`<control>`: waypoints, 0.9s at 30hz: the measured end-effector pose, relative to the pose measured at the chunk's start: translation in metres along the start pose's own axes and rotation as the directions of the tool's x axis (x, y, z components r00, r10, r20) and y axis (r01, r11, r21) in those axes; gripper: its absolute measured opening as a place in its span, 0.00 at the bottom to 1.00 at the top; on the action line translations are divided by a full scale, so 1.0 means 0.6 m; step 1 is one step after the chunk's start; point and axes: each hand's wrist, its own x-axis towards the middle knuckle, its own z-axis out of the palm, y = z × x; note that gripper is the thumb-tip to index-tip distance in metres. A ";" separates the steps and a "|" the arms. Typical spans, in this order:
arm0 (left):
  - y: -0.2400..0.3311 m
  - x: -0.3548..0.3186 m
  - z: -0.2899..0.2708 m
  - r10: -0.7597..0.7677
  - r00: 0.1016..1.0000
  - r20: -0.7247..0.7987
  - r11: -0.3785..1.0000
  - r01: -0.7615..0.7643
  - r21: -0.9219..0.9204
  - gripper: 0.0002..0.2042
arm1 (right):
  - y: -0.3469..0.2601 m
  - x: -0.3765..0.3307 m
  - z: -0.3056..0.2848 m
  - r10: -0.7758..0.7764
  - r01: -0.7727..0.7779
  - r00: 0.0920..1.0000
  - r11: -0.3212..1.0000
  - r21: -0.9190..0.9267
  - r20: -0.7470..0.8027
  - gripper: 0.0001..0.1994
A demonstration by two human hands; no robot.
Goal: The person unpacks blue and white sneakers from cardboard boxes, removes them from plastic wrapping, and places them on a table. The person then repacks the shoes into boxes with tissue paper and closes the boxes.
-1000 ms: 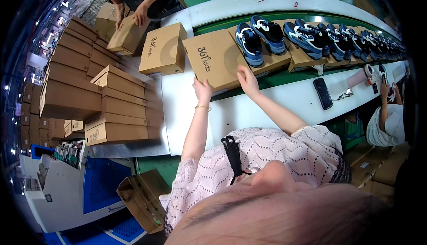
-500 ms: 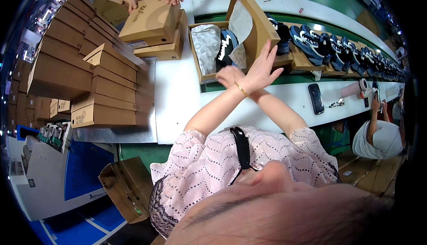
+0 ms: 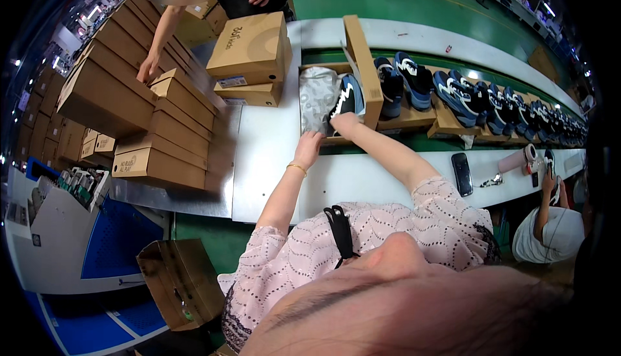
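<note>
An open cardboard shoebox point(image 3: 333, 141) stands on the white table with its lid side point(image 3: 363, 75) raised at the right. Inside, a paper-wrapped bundle point(image 3: 319, 91) lies at the left, and a dark blue sneaker point(image 3: 349, 94) with white laces rests beside it. My left hand point(image 3: 309, 148), with a gold bracelet at the wrist, has its fingers closed on the box's front edge. My right hand point(image 3: 347, 124) is curled against the near end of the sneaker; its fingertips are partly hidden.
Several sneakers point(image 3: 456, 97) on cardboard boxes line the right. A phone point(image 3: 461, 173) and pink bottle point(image 3: 514, 161) lie nearer. Closed shoeboxes point(image 3: 249, 49) and a tall stack point(image 3: 165, 162) stand left. A co-worker's hand point(image 3: 150, 66) touches the stack; another person point(image 3: 550, 226) sits right.
My crossed arms have come apart: the left hand moved from the lid to the box's front edge, the right onto the sneaker. The co-worker's hands left the closed shoebox; one reached the stack.
</note>
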 end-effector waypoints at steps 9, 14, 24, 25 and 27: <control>0.042 0.055 0.007 -0.254 0.923 0.288 0.955 0.287 -0.077 0.14 | 0.005 0.033 0.034 -0.060 0.097 0.974 0.981 -0.165 0.217 0.09; 0.053 0.030 0.009 -0.095 0.991 0.092 0.995 0.096 -0.011 0.18 | 0.034 0.013 0.008 0.030 -0.022 0.991 0.998 -0.059 0.134 0.10; -0.042 0.052 0.095 0.520 0.621 -0.586 0.840 -0.251 0.480 0.15 | 0.055 -0.032 -0.172 0.725 0.076 0.676 0.108 0.991 -0.131 0.13; -0.052 0.051 0.115 0.338 0.813 -0.474 0.936 -0.235 0.263 0.15 | 0.062 -0.046 -0.158 0.737 0.149 0.641 0.153 0.977 -0.213 0.13; -0.039 0.063 0.114 0.036 0.982 -0.184 0.990 -0.010 0.141 0.22 | 0.053 -0.082 -0.165 0.696 0.291 0.681 0.030 0.956 -0.229 0.09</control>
